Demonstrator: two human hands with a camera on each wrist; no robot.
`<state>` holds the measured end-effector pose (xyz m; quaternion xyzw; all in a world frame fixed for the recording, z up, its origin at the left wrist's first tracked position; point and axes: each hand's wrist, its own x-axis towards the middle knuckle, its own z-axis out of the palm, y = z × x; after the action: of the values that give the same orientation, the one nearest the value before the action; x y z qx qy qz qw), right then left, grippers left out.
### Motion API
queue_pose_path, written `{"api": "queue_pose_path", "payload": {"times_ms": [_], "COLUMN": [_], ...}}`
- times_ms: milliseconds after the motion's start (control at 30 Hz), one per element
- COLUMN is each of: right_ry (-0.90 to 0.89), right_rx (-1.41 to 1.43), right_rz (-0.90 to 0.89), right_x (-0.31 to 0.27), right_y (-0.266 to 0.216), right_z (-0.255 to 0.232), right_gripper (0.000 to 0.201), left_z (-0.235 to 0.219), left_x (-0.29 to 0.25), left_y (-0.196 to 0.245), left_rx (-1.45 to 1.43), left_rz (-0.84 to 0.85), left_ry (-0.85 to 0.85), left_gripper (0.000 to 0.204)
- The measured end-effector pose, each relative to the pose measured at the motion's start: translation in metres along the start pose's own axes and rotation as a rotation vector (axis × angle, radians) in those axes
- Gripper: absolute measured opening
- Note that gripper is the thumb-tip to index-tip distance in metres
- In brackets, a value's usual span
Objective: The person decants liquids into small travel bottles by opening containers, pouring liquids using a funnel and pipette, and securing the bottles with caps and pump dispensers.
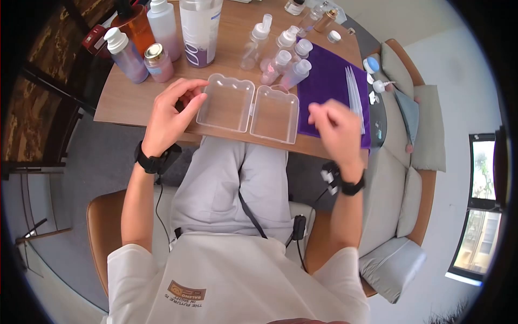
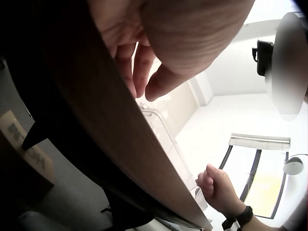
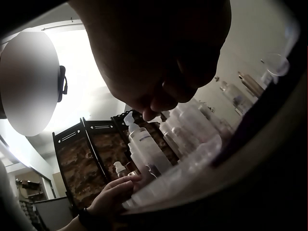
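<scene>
A clear plastic hinged case (image 1: 251,110) with a wavy far edge lies opened flat near the table's front edge. My left hand (image 1: 175,112) is at its left side, thumb and fingers apart, fingertips right at the rim. In the left wrist view the left fingers (image 2: 140,72) reach down toward the tabletop with nothing between them. My right hand (image 1: 339,127) is raised over the purple cloth (image 1: 324,81), to the right of the case. Its fingers are curled in, and nothing shows in them. The right wrist view shows this hand (image 3: 163,62) dark, above the case.
Several small clear bottles (image 1: 280,65) stand just behind the case. Pump bottles (image 1: 125,54), a jar (image 1: 158,62) and a tall tube (image 1: 199,32) stand at back left. Thin clear pipettes (image 1: 354,100) lie on the cloth. A sofa (image 1: 391,178) is beyond the table's right.
</scene>
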<state>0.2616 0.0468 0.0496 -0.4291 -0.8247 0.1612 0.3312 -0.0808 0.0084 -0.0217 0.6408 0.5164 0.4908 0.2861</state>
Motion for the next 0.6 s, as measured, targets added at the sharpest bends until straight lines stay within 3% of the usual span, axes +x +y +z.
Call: {"api": "queue_pose_path", "payload": {"times_ms": [133, 333, 467, 600], "right_ry": [-0.008, -0.136, -0.226, -0.307], "right_rx": [-0.021, -0.247, -0.455, -0.522], "right_rz": [-0.102, -0.175, -0.147, -0.123], "right_x": [0.065, 0.156, 0.187, 0.189], "right_y": [-0.029, -0.056, -0.059, -0.064], "right_z": [-0.022, -0.024, -0.004, 0.008], "right_gripper": [0.015, 0.036, 0.046, 0.039], "left_z": [0.001, 0.002, 0.002, -0.002], "left_x": [-0.001, -0.001, -0.001, -0.001], "left_y": [-0.002, -0.007, -0.007, 0.000], "left_rx": [-0.038, -0.044, -0.033, 0.003], "left_rz": [-0.002, 0.034, 0.039, 0.013], "left_ry": [0.009, 0.034, 0.040, -0.011], "left_gripper": [0.022, 0.024, 0.023, 0.025]}}
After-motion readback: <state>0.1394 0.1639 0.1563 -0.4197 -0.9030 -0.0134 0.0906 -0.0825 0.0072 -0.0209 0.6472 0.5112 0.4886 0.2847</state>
